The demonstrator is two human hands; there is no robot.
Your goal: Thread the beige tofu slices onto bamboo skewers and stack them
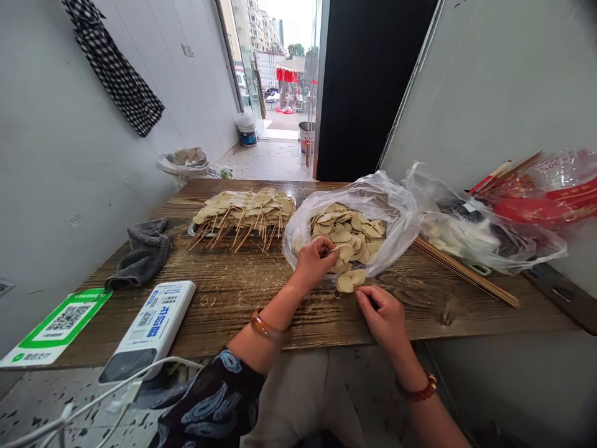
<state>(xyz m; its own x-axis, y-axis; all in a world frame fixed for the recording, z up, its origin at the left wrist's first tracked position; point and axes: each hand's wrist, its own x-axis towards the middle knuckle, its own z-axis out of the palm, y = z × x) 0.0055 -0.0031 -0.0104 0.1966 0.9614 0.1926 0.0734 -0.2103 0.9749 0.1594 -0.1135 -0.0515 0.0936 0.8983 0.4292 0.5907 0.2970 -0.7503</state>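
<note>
Thin beige food slices [347,236] fill a clear plastic bag [401,214] that lies spread out on the wooden table. At its near edge, my left hand [314,264] pinches one of the slices between thumb and fingers. My right hand [385,314] is closed just in front of the bag, its fingertips at the edge of a threaded slice [351,281]. The skewer in that hand is mostly hidden by the fingers. To the left, a metal tray [192,230] carries a pile of skewered slices [252,208], their stick ends pointing toward me.
A bundle of bare skewers [471,274] lies right of the bag, beside more plastic bags [489,233] and a dark flat board [559,295]. On the left are a grey cloth [142,252], a white payment speaker [153,323] with cable, and a QR-code card [58,326].
</note>
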